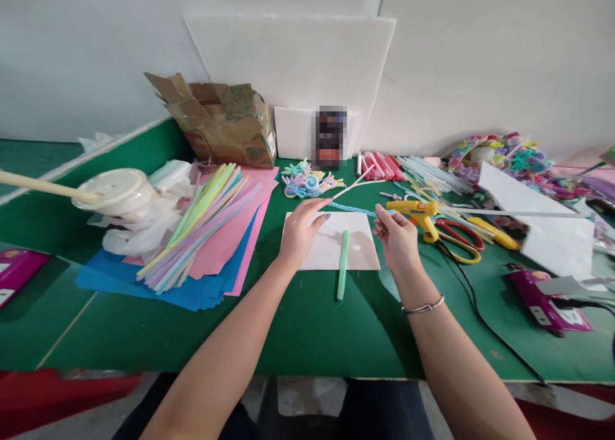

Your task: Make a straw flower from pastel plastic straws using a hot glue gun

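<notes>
Blue pipe cleaner (354, 209), slender, twisted, stretched between fingers (383, 216)

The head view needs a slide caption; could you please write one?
Left hand and right hand hold a blue strip above a green table.

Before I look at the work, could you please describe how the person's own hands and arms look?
The left hand and right hand wear no gloves, and no sleeve shows on either forearm. A thin, silver-coloured bangle circles the right wrist; none is visible on the left.
</notes>
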Demonstrator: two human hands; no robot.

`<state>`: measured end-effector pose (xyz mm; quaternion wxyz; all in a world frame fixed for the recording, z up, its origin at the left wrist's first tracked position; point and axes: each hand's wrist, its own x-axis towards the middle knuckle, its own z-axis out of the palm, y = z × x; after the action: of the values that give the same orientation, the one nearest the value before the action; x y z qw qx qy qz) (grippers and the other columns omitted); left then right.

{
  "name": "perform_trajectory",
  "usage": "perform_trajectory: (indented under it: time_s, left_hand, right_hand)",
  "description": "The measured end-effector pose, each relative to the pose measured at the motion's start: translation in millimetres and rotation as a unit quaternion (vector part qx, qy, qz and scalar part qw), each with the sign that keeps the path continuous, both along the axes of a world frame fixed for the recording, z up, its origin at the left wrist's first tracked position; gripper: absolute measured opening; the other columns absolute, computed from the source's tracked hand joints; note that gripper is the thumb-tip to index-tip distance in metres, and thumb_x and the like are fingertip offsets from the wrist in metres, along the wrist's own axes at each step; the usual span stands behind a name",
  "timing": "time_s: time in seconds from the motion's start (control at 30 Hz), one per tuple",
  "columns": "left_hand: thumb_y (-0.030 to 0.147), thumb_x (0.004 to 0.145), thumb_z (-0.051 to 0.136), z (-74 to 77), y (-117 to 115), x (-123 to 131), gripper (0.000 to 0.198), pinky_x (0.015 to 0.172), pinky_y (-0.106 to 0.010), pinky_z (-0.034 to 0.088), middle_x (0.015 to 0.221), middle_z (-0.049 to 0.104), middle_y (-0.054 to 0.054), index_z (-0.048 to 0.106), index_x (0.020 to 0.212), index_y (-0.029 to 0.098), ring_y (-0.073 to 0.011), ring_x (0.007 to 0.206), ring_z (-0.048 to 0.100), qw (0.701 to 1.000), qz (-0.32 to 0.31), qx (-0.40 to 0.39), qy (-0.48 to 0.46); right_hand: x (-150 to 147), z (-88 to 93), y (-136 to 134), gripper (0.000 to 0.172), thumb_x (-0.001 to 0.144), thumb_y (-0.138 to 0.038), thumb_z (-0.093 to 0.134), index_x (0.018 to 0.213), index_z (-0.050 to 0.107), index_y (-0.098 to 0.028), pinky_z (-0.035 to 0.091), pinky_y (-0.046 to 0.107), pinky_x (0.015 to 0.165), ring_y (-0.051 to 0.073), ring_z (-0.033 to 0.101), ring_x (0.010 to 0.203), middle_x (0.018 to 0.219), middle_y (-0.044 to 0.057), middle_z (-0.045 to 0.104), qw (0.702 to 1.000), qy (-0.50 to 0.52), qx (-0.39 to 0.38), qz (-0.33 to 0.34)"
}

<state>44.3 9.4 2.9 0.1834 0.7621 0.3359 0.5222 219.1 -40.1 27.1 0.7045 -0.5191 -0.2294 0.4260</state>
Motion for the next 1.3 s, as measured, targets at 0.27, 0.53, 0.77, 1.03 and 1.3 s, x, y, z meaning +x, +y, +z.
perform_trajectory:
  time_s: [0.27, 0.53, 0.77, 1.03, 1.3]
  left_hand:
    - [0.014, 0.084, 0.056, 5.5, -5.1, -0.5, 0.019, 0.077, -0.026, 0.053, 0.093, 0.071, -0.002, 0.068, 0.094, 0.023, -0.0148, 0.085, 0.066, 0.994, 0.018, -0.102, -0.041]
    - [0.015, 0.077, 0.061, 9.6, -3.9, 0.3, 0.01, 0.069, -0.024, 0.05, 0.081, 0.066, -0.001, 0.065, 0.072, 0.022, -0.0145, 0.078, 0.062, 0.99, 0.007, -0.129, -0.051]
    - [0.016, 0.074, 0.063, 9.4, -3.9, 1.7, 0.006, 0.071, -0.026, 0.05, 0.072, 0.068, 0.0, 0.064, 0.07, 0.02, -0.0145, 0.07, 0.065, 0.969, -0.015, -0.224, -0.104]
    - [0.009, 0.074, 0.063, 13.6, 3.3, 2.2, 0.011, 0.061, -0.02, 0.051, 0.056, 0.061, 0.004, 0.057, 0.079, 0.016, -0.0084, 0.054, 0.061, 0.803, -0.06, -0.506, -0.31]
    - [0.014, 0.074, 0.067, 8.0, 6.1, -0.1, 0.01, 0.067, -0.022, 0.052, 0.059, 0.061, 0.003, 0.058, 0.075, 0.016, -0.0081, 0.058, 0.062, 0.807, -0.059, -0.495, -0.317]
  right_hand:
    - [1.4, -1.2, 1.1, 0.041, 0.044, -0.039, 0.085, 0.051, 0.051, -0.018, 0.037, 0.018, 0.042, 0.006, 0.046, 0.048, 0.048, -0.007, 0.046, 1.0, -0.005, -0.024, 0.012]
    - [4.2, -5.3, 3.3, 0.041, 0.044, -0.04, 0.084, 0.052, 0.051, -0.019, 0.037, 0.019, 0.041, 0.006, 0.045, 0.047, 0.049, -0.007, 0.045, 0.999, 0.0, -0.026, 0.041]
    - [4.8, -6.6, 3.9, 0.042, 0.044, -0.046, 0.084, 0.054, 0.055, -0.018, 0.037, 0.019, 0.042, 0.005, 0.045, 0.047, 0.052, -0.005, 0.051, 0.999, 0.002, -0.03, 0.033]
    - [2.1, -5.1, 1.3, 0.029, 0.064, -0.044, 0.073, 0.055, 0.059, -0.02, 0.04, 0.025, 0.049, 0.01, 0.047, 0.049, 0.053, -0.003, 0.057, 0.968, -0.246, 0.043, -0.023]
    - [-5.0, 0.8, -7.0, 0.024, 0.073, -0.039, 0.067, 0.058, 0.059, -0.022, 0.043, 0.027, 0.052, 0.013, 0.053, 0.053, 0.054, -0.002, 0.059, 0.918, -0.391, 0.055, -0.045]
